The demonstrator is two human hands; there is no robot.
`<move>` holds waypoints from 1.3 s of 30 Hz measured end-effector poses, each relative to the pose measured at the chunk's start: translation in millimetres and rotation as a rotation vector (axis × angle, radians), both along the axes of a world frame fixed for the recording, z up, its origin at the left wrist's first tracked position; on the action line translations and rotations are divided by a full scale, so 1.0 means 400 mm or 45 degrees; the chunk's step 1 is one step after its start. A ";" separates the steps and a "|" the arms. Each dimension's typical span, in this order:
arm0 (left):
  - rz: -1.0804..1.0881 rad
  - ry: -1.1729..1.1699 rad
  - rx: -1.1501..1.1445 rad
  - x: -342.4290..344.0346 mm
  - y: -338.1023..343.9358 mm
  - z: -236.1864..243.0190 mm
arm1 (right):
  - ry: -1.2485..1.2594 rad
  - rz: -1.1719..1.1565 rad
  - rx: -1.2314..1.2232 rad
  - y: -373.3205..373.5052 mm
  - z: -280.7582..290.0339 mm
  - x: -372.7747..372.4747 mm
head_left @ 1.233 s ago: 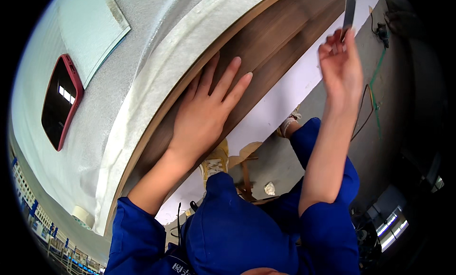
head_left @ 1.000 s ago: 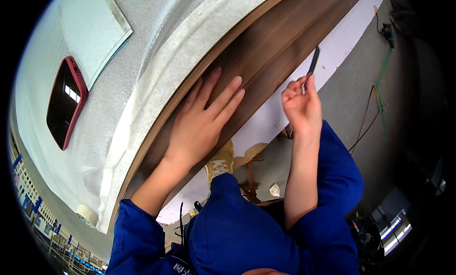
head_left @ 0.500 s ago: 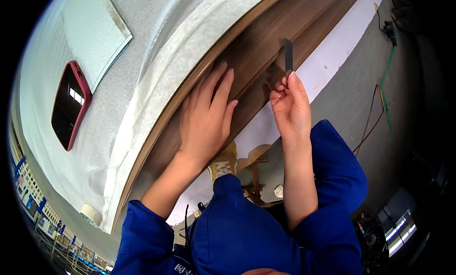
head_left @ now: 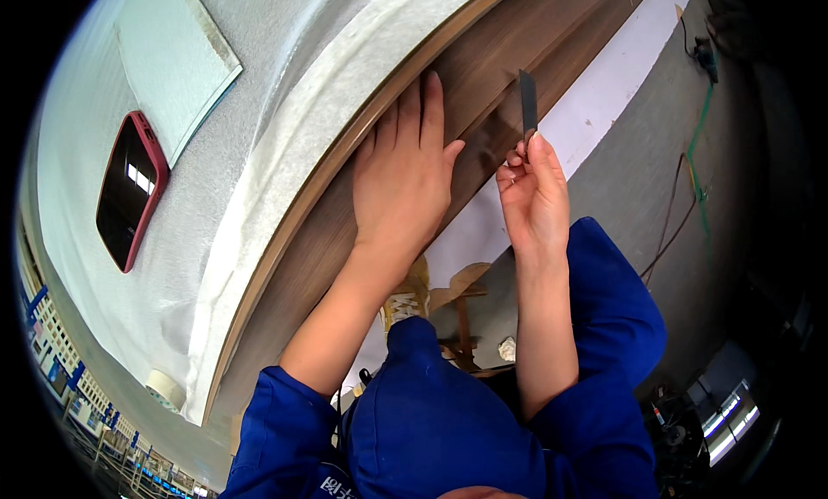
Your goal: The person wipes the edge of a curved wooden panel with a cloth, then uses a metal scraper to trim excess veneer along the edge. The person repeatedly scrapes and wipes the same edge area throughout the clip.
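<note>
My left hand (head_left: 401,180) lies flat on a long brown wood-grain panel (head_left: 509,33), its fingers stretched toward the panel's raised edge and the thumb apart. To its right, my right hand (head_left: 536,184) pinches a dark, flat, blade-like strip (head_left: 528,100) between thumb and fingers. The strip points up and away from me, with a slanted tip, over the panel's near side. Its lower end is hidden in my fingers.
Left of the panel, white fleecy sheeting (head_left: 259,197) bears a phone in a red case (head_left: 129,188), a pale glassy sheet (head_left: 172,59) and a tape roll (head_left: 164,389). A white strip (head_left: 604,94) runs along the right side. Cables (head_left: 700,154) lie on the grey floor.
My left hand has slid up and right along the panel, its fingers now straighter and closer together. My right hand, with the dark strip, has shifted only slightly right.
</note>
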State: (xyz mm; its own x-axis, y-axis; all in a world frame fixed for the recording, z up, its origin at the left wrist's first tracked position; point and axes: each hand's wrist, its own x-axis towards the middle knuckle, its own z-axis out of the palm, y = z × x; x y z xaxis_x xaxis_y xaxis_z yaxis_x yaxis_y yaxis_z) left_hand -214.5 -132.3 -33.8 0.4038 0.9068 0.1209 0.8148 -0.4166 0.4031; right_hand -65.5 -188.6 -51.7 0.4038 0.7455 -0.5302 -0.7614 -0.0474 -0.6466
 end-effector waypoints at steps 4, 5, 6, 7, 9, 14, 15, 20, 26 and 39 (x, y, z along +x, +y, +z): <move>-0.145 0.057 -0.026 -0.050 -0.021 0.012 | -0.087 0.006 -0.057 -0.007 -0.006 -0.005; -0.186 0.070 -0.036 -0.069 -0.031 0.016 | -0.089 0.018 -0.066 -0.007 -0.010 -0.010; -0.234 0.076 -0.045 -0.086 -0.041 0.021 | -0.099 0.023 -0.075 -0.009 -0.010 -0.014; -0.281 0.081 -0.055 -0.103 -0.048 0.025 | -0.108 0.029 -0.084 -0.009 -0.010 -0.019; -0.238 -0.180 -0.108 -0.136 -0.064 0.019 | -0.116 0.033 -0.117 -0.005 -0.005 -0.037; -0.151 -0.368 -0.070 -0.197 -0.085 0.029 | -0.439 0.159 -0.182 0.016 0.010 -0.054; -0.139 -0.332 -0.063 -0.208 -0.092 0.035 | -0.557 0.206 -0.210 0.032 0.017 -0.052; -0.084 -0.195 -0.044 -0.247 -0.129 0.037 | -1.358 0.389 -0.205 0.123 0.053 -0.033; -0.065 -0.279 -0.071 -0.247 -0.123 0.033 | -2.401 0.249 0.280 0.088 0.050 -0.042; -0.006 -0.378 -0.148 -0.249 -0.125 0.030 | -2.018 0.527 0.437 0.062 0.006 -0.055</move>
